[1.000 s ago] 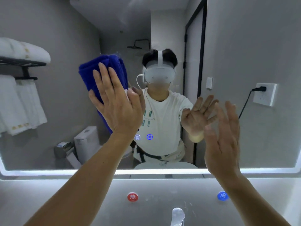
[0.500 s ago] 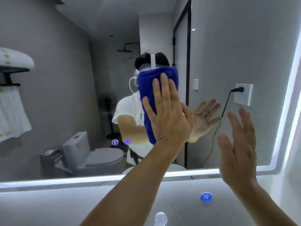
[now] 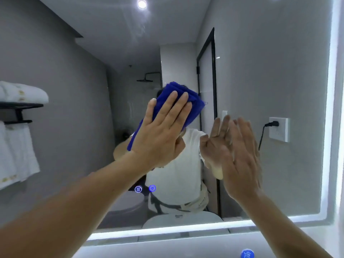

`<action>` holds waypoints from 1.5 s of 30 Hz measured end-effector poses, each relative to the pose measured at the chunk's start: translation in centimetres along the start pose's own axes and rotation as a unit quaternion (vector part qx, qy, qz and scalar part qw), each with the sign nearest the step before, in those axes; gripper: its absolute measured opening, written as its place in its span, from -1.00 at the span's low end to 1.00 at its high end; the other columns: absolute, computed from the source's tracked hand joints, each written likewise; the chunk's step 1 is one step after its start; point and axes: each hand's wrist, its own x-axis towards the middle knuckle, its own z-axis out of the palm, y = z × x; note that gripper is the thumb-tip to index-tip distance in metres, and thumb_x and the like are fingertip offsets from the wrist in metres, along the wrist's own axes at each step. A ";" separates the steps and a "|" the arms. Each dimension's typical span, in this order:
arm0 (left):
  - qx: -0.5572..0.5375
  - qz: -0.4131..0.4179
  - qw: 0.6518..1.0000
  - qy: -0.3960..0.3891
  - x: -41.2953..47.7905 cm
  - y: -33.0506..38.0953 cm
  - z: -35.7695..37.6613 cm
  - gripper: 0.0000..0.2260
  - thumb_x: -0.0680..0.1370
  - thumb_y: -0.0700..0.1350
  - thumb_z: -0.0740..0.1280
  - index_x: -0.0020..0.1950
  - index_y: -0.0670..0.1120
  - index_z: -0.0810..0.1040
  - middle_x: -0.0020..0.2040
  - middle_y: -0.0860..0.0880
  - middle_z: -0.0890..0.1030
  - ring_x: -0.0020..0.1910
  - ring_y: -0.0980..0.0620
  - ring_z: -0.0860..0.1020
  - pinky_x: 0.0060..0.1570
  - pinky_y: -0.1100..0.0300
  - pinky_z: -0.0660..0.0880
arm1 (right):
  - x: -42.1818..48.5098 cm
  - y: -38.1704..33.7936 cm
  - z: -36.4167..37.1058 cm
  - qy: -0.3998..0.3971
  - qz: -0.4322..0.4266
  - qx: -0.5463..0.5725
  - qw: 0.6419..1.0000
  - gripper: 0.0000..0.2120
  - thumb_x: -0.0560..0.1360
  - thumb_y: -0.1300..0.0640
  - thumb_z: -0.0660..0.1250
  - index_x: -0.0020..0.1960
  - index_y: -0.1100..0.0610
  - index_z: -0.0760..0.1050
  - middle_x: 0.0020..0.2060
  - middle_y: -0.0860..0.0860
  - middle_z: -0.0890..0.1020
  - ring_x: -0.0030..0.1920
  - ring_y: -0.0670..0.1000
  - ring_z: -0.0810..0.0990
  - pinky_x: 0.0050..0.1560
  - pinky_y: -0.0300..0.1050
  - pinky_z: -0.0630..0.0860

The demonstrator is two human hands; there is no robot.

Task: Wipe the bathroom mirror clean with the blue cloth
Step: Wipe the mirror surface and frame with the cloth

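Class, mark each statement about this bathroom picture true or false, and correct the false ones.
1. The left hand presses the blue cloth against the mirror. True.
2. The right hand holds a spray bottle. False: it is open and holds nothing.
3. A plug sits in the wall socket reflected in the mirror. True.
4. The towels on the rack are blue. False: they are white.
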 end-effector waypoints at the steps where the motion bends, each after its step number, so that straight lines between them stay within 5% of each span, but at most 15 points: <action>1: 0.012 0.009 1.000 0.003 0.3 -2.0 -0.3 -0.39 0.59 0.04 0.13 0.60 -0.10 0.08 0.60 -0.08 0.10 0.59 -0.09 0.02 0.51 -0.22 0.00 | 0.2 -0.5 0.5 0.002 -0.011 0.000 1.000 -0.37 0.60 -0.17 -0.11 0.59 0.09 0.11 0.56 -0.07 0.05 0.57 -0.10 -0.07 0.52 -0.24 -0.17; 4: 0.038 -0.036 0.999 0.011 1.6 -8.6 -1.6 -0.39 0.58 0.07 0.07 0.59 -0.10 0.07 0.60 -0.08 0.10 0.59 -0.08 0.02 0.51 -0.20 -0.01 | 0.8 -2.2 2.1 0.014 -0.039 0.002 0.999 -0.43 0.60 -0.02 -0.05 0.58 0.13 0.12 0.54 -0.08 0.04 0.56 -0.13 -0.09 0.53 -0.20 -0.15; 8: 0.015 -0.222 0.975 0.008 3.2 -15.9 -3.8 -0.25 0.48 0.03 0.19 0.60 -0.08 -0.04 0.62 -0.06 -0.03 0.59 -0.03 -0.10 0.51 -0.18 -0.04 | 2.8 -5.9 3.8 -0.011 -0.065 0.004 0.998 -0.42 0.57 -0.05 -0.08 0.58 0.02 -0.01 0.53 -0.15 -0.05 0.54 -0.22 -0.20 0.55 -0.14 -0.17; 13: -0.031 -0.340 0.939 0.042 4.1 -14.5 -4.4 -0.29 0.51 0.00 0.15 0.61 -0.06 -0.07 0.62 -0.02 -0.04 0.59 -0.04 -0.08 0.50 -0.17 0.03 | 6.8 -8.5 3.2 0.004 -0.093 -0.010 0.996 -0.42 0.58 0.02 0.00 0.59 0.02 0.02 0.57 -0.12 -0.06 0.56 -0.14 -0.19 0.55 -0.11 -0.18; 20: -0.006 -0.220 0.975 -0.011 -2.9 -4.8 -2.3 -0.36 0.53 0.05 0.10 0.57 -0.17 0.12 0.60 -0.11 0.09 0.59 -0.08 0.04 0.45 -0.25 0.15 | 5.5 -6.9 0.7 0.026 -0.080 0.004 0.996 -0.41 0.58 -0.04 -0.03 0.57 0.12 0.14 0.59 0.00 0.05 0.58 -0.07 -0.11 0.54 -0.11 -0.10; 25: 0.025 -0.150 0.988 0.009 -6.6 -0.9 -0.4 -0.32 0.49 0.07 0.32 0.54 -0.19 0.25 0.58 -0.13 0.17 0.56 -0.13 0.13 0.45 -0.28 0.12 | 3.5 -6.4 1.6 0.037 -0.076 0.020 0.996 -0.40 0.58 -0.04 -0.02 0.57 0.16 0.16 0.56 -0.06 0.02 0.58 -0.09 -0.09 0.55 -0.04 -0.05; 29: 0.029 0.033 0.999 0.001 -7.0 -5.0 -0.5 -0.21 0.45 0.04 0.37 0.59 -0.14 0.10 0.60 -0.09 0.10 0.57 -0.12 0.12 0.45 -0.30 0.11 | 2.1 -6.7 2.5 0.014 -0.076 0.030 0.997 -0.40 0.57 -0.04 -0.03 0.58 0.13 0.12 0.57 -0.03 0.05 0.58 -0.08 -0.10 0.54 0.14 0.05; 32: 0.037 0.140 0.989 -0.018 -5.2 -11.6 -2.3 -0.32 0.56 0.08 0.18 0.60 -0.10 0.01 0.60 -0.08 0.09 0.57 -0.11 0.12 0.46 -0.24 0.12 | 1.8 -6.6 2.3 -0.008 -0.076 0.015 0.997 -0.39 0.56 -0.04 -0.04 0.58 0.14 0.13 0.56 -0.05 0.02 0.58 -0.08 -0.10 0.54 0.13 0.04; 34: 0.059 0.089 0.994 -0.022 -2.7 -15.9 -3.3 -0.38 0.60 0.09 0.05 0.60 -0.10 -0.02 0.60 -0.12 0.11 0.57 -0.11 0.10 0.48 -0.20 0.10 | 1.9 -6.8 2.3 -0.006 -0.077 0.021 0.997 -0.39 0.56 -0.04 -0.04 0.57 0.13 0.14 0.56 -0.06 0.02 0.58 -0.06 -0.09 0.54 0.13 0.04; 39: 0.016 -0.259 0.966 0.016 4.9 -18.8 -4.6 -0.28 0.56 0.15 0.07 0.60 -0.10 -0.17 0.62 -0.07 -0.09 0.59 -0.03 -0.13 0.54 -0.10 -0.03 | 2.9 -7.5 3.0 -0.001 -0.087 0.039 0.995 -0.40 0.57 -0.05 -0.04 0.58 0.07 0.10 0.58 -0.03 0.06 0.57 -0.12 -0.11 0.55 -0.10 -0.12; 45: -0.004 -0.274 0.961 0.034 3.0 -12.5 -3.5 -0.37 0.59 0.08 -0.03 0.61 -0.10 -0.10 0.62 -0.06 -0.05 0.59 -0.02 -0.08 0.53 -0.12 0.00 | 8.5 -8.2 3.7 0.005 -0.048 0.023 0.999 -0.37 0.56 -0.12 -0.08 0.60 0.03 -0.01 0.59 -0.09 -0.05 0.54 -0.21 -0.23 0.56 -0.08 -0.15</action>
